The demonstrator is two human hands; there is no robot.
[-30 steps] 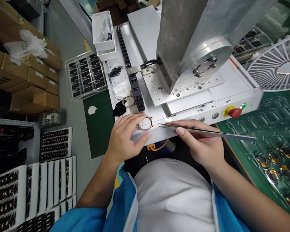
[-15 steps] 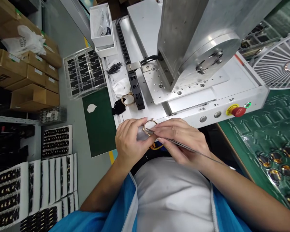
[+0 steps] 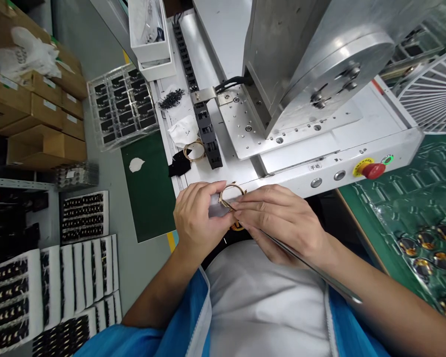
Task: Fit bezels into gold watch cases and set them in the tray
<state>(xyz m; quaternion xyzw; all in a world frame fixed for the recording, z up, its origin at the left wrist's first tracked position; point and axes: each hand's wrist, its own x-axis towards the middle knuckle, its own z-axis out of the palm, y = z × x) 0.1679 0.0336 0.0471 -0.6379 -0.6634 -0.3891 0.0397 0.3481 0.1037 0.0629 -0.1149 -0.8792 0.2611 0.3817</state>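
My left hand pinches the side of a thin gold-coloured metal ring between thumb and fingers. From the right, my right hand grips slender metal tweezers. Their tip meets the lower right of the ring, largely covered by my fingertips. The tail of the tweezers sticks out over my right wrist. Both hands are just in front of the white machine's front edge. A second gold ring lies on the machine bed beside a black cloth.
A pile of small black pieces and a white tissue lie at the left. Beyond are a metal machine column, a red emergency stop button, a clear tray with round parts and a white fan.
The tail of the tweezers has swung down as my right hand turned. The ring remains in my left hand. The view has shifted slightly.
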